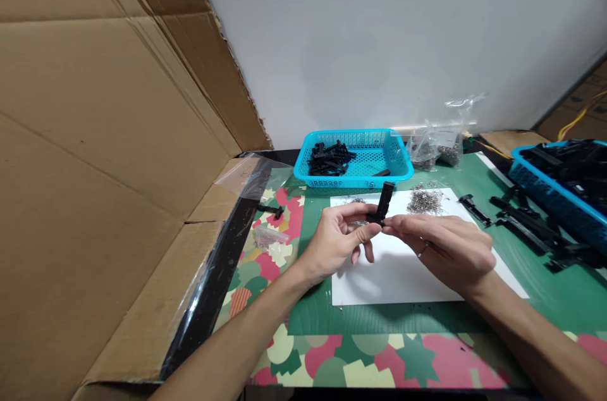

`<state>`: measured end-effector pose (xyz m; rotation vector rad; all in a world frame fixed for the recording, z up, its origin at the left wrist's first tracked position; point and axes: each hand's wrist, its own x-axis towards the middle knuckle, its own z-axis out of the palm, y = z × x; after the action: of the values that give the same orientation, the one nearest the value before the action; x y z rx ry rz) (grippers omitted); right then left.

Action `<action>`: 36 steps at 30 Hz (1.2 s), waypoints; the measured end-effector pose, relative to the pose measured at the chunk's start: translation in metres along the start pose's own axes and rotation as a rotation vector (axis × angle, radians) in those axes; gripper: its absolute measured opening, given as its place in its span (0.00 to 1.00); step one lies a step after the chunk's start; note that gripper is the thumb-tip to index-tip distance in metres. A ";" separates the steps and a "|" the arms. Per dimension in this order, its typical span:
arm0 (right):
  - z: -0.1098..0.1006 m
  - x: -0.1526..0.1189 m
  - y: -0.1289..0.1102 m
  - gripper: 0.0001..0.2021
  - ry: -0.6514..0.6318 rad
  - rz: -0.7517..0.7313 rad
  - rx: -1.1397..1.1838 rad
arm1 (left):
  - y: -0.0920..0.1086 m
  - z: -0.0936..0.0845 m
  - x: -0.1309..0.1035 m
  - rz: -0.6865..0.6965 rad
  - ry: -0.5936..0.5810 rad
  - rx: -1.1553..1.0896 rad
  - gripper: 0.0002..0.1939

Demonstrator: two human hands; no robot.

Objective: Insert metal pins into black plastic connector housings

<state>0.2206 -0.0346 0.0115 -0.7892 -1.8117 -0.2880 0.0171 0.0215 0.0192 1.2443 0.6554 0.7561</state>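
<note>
A black plastic part (385,202) with an upright, ribbed arm is held above the white sheet. My left hand (342,231) is closed on its lower end, thumb in front and fingers behind. From the other side, the fingertips of my right hand (446,246) are pinched together against the base of the part. Whatever small thing they may hold is too small to make out. Beneath both hands lies the white sheet (393,287). On it, a pile of tiny metal pieces (425,202) sits behind my right hand, and a second small pile is partly hidden behind my left.
A blue basket (353,182) with black parts stands at the back, beside clear bags of metal pieces (441,151). Another blue basket (559,198) heaped with black parts is at right, with loose black parts (531,227) before it. Cardboard (95,167) walls the left side.
</note>
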 end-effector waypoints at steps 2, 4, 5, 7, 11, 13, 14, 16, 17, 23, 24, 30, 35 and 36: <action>-0.001 0.002 -0.002 0.09 -0.015 0.003 0.005 | 0.001 0.000 0.000 -0.010 -0.010 -0.024 0.30; -0.002 0.003 -0.004 0.09 -0.004 0.003 -0.008 | 0.002 0.000 0.000 -0.015 -0.018 -0.036 0.29; -0.002 0.003 -0.004 0.09 0.008 0.001 -0.015 | 0.002 0.000 0.000 -0.013 -0.023 -0.038 0.29; -0.002 0.002 -0.004 0.11 0.023 -0.012 -0.010 | 0.003 0.000 0.000 -0.004 -0.027 -0.029 0.28; -0.006 -0.003 0.000 0.17 -0.010 -0.067 0.022 | 0.003 0.000 0.000 0.013 -0.010 0.000 0.28; -0.009 -0.005 0.002 0.18 -0.061 -0.094 0.028 | 0.003 0.000 0.000 0.017 -0.004 0.002 0.28; -0.010 -0.005 0.002 0.18 -0.089 -0.106 0.031 | 0.003 0.000 0.000 0.014 -0.002 0.003 0.28; -0.013 -0.003 0.002 0.17 -0.133 -0.122 0.032 | 0.004 0.000 0.000 -0.001 0.005 0.009 0.30; -0.015 -0.001 0.001 0.16 -0.144 -0.126 0.029 | 0.004 0.000 0.000 -0.010 0.008 0.015 0.31; -0.022 0.008 0.001 0.11 -0.247 -0.167 -0.027 | 0.005 -0.001 0.000 -0.056 -0.036 0.075 0.32; -0.022 0.007 0.002 0.10 -0.233 -0.163 -0.031 | 0.004 0.000 -0.001 -0.060 -0.047 0.080 0.32; -0.016 0.000 0.007 0.08 -0.158 -0.068 -0.044 | 0.003 0.002 -0.002 -0.063 -0.062 0.061 0.32; -0.013 0.007 0.006 0.04 -0.138 -0.058 -0.078 | 0.005 0.003 -0.003 -0.064 -0.032 0.014 0.32; -0.012 0.008 0.005 0.04 -0.139 -0.056 -0.080 | 0.006 0.003 -0.003 -0.064 -0.029 0.009 0.32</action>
<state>0.2314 -0.0346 0.0223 -0.8317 -1.9650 -0.3512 0.0167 0.0182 0.0257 1.2346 0.6724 0.6819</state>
